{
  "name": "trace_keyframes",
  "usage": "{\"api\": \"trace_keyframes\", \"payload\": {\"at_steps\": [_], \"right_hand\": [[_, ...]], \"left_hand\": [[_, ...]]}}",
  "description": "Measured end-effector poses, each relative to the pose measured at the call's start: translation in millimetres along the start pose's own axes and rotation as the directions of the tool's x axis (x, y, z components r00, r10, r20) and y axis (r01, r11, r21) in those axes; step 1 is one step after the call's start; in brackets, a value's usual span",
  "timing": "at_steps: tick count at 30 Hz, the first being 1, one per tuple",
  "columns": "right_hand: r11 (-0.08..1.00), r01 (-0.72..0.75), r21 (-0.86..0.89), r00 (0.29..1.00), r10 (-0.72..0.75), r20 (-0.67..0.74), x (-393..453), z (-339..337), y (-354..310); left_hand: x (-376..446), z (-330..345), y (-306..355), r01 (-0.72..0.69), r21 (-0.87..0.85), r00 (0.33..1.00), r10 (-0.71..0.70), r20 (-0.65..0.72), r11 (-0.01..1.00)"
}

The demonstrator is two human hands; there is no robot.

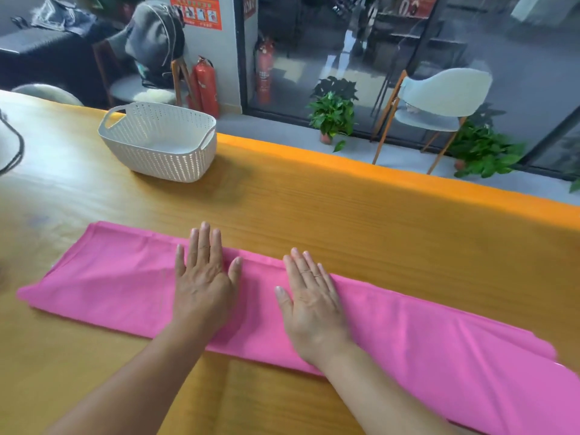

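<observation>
A pink cloth, folded into a long band, lies across the wooden table from the left to the lower right corner. My left hand lies flat on the cloth near its middle, fingers straight and spread. My right hand presses flat on the cloth just to the right of it, a thin ring on one finger. Neither hand grips the fabric.
A white perforated basket stands empty on the table at the back left. A black cable runs at the far left edge. Beyond the table's far edge are chairs, potted plants and red fire extinguishers.
</observation>
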State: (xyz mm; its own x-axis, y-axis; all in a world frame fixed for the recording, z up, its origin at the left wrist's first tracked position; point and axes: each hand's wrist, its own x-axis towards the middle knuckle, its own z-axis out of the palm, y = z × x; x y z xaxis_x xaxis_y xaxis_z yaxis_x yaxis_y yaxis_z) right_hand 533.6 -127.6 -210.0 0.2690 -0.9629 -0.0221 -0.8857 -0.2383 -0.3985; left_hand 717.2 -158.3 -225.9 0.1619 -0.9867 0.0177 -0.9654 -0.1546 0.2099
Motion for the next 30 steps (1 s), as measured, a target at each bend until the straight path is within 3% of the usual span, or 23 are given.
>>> {"api": "trace_keyframes", "payload": {"at_steps": [4,9,14,16,19,25,28,30], "right_hand": [[0.997,-0.012,0.082,0.997,0.018,-0.07,-29,-12,16],[0.974,-0.214,0.075,0.958,0.224,-0.178,-82,-37,89],[0.878,-0.467,0.105,0.788,0.467,-0.4,-146,-69,176],[0.848,-0.526,0.066,0.762,0.505,-0.405,-162,-79,206],[0.831,-0.556,-0.019,0.785,0.518,-0.342,-172,-86,231],[0.843,-0.527,-0.111,0.833,0.485,-0.266,-172,-93,226],[0.934,-0.346,-0.09,0.897,0.301,-0.322,-150,-82,180],[0.986,-0.166,-0.001,0.954,0.16,-0.254,-125,-68,127]], "left_hand": [[-29,17,76,-0.109,-0.105,0.993,0.103,-0.064,0.988],[-43,31,88,-0.011,-0.024,0.997,0.013,0.081,1.0],[-42,31,91,-0.005,0.018,0.993,0.003,0.114,1.0],[-45,30,97,0.019,0.014,0.995,-0.02,0.096,1.0],[-52,29,118,0.012,-0.016,0.998,-0.011,0.056,1.0],[-66,42,154,-0.205,-0.076,0.969,0.213,0.127,0.976],[-63,40,147,-0.195,-0.243,0.969,0.225,0.102,0.95],[-58,35,136,-0.186,-0.308,0.98,0.2,0.015,0.933]]}}
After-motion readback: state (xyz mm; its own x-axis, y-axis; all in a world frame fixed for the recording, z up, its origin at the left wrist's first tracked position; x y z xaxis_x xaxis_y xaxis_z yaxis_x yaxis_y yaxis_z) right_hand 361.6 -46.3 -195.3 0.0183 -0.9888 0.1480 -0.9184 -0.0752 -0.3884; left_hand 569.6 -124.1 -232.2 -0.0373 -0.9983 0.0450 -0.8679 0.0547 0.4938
